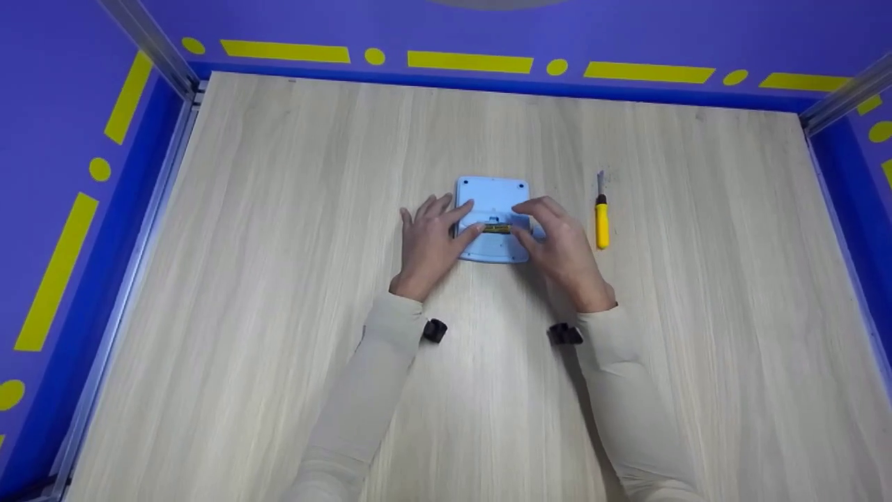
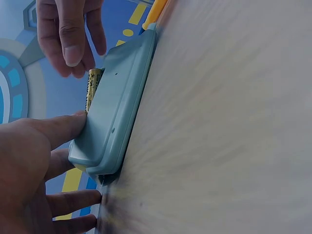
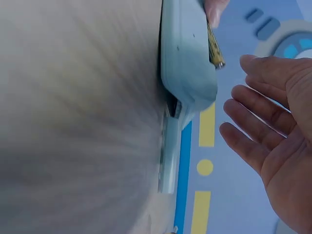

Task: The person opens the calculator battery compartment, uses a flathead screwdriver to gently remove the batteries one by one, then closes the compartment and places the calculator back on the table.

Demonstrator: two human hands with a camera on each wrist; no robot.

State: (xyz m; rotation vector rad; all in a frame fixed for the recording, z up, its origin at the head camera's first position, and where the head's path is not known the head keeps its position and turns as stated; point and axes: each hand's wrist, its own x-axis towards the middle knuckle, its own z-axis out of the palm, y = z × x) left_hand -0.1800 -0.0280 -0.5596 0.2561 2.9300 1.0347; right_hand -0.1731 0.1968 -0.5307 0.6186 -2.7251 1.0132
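A light blue flat device (image 1: 493,195), probably a calculator, lies with its back up on the table. Across its battery recess sits a gold-and-black battery (image 1: 497,228), its one end sticking up above the casing in the left wrist view. My left hand (image 1: 432,242) lies along the device's left side, fingers spread, its thumb pressing at the battery's left end. My right hand (image 1: 566,244) hovers over the right side with loosely bent fingers, apart from the battery (image 3: 216,51) and holding nothing. Beside the device rests a small light blue plastic piece (image 3: 168,161).
A screwdriver (image 1: 602,222) with a yellow handle lies to the right of my right hand, its shaft pointing away. Small dark specks lie around its tip. Blue panels (image 1: 488,28) with yellow marks stand behind the wooden table (image 1: 279,209) and at its sides.
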